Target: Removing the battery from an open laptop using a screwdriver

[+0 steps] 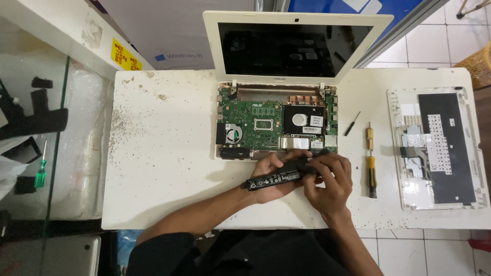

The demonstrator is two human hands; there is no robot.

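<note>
Both hands clamp one long black battery (279, 177) at the opened laptop's (276, 122) front edge: left hand (271, 171) beneath, right hand (330, 181) fingers curled over, apparently pinching. Two screwdrivers (371, 163) lie right.

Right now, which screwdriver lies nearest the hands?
The yellow-and-black screwdriver, just right of the right hand. The small black one lies farther up; the green one is far left.

yellow-handled screwdriver (372, 174), small black screwdriver (352, 123), upturned keyboard cover (437, 148), green screwdriver (40, 174), white table (163, 153)
</note>
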